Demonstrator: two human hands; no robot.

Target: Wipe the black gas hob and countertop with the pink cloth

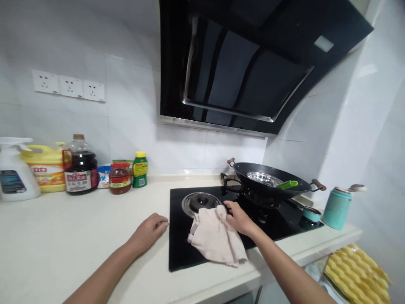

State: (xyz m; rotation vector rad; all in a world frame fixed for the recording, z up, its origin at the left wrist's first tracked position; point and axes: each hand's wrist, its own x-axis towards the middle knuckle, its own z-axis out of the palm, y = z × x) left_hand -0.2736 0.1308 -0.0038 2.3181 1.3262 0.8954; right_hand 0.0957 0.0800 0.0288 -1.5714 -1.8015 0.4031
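Pale tiled walls (pixel 133 105) back a cream countertop (pixel 72 236) with a black glass cooktop (pixel 183 245) set into it. The left hand (pixel 149 232) rests on the countertop just beside the cooktop's left edge, fingers loosely curled and holding nothing. The right hand (pixel 238 217) is at the raised, bunched upper part of a pale pink cloth (pixel 215 238); I cannot tell whether its fingers pinch the fabric or only lie against it. The cloth lies crumpled on the cooktop, partly covering the left burner (pixel 201 200) and overlapping the front edge.

Farther right, a black wok (pixel 268 191) with 2 wooden-ended handles stands on the cooktop, a shiny metal utensil (pixel 261 178) and a bright green handle (pixel 287 184) inside it. Past it sit a small teal pot (pixel 311 215) and a teal canister (pixel 337 211). Along the wall at left stand a green bottle (pixel 140 170), a red-lidded jar (pixel 120 179), a dark sauce bottle (pixel 81 169), a yellow jug (pixel 47 171) and a white spray bottle (pixel 17 175), below 3 sockets (pixel 68 86). Overhead hangs a black range hood (pixel 237 76).
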